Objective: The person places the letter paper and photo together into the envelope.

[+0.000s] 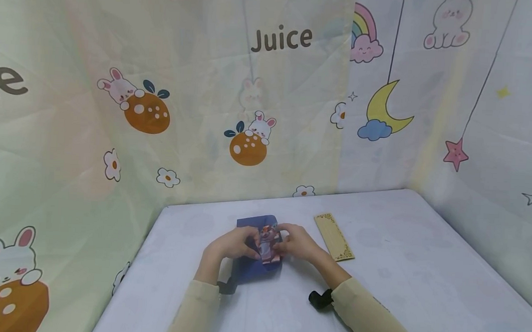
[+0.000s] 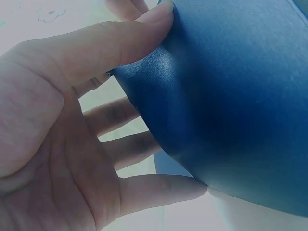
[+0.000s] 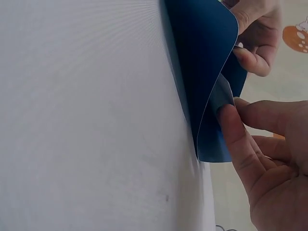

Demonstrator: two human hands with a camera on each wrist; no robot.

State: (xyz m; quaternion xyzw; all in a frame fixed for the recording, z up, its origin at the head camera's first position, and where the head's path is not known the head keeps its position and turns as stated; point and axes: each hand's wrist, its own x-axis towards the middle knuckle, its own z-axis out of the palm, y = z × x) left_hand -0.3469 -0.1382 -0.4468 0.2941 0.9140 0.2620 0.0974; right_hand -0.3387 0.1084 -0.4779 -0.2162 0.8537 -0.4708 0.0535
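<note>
A dark blue paper envelope [image 1: 256,271] with its sides spread lies under both hands near the table's middle. In front of it is a small card printed with a cartoon animal [image 1: 268,246]. My left hand [image 1: 237,240] is at the left side; in the left wrist view its thumb and fingers pinch the edge of the blue envelope [image 2: 226,96], which bends. From the right, my right hand [image 1: 300,243] holds the printed card. In the right wrist view, thumb and finger of the right hand [image 3: 274,163] pinch a thin greyish piece beside the blue paper.
A tan strip with ornate corners [image 1: 334,237] lies to the right of the hands. Black wrist-worn devices [image 1: 319,300] show near the sleeves. The white table [image 1: 414,274] is bordered by hanging cloths [image 1: 204,132] with cartoon prints.
</note>
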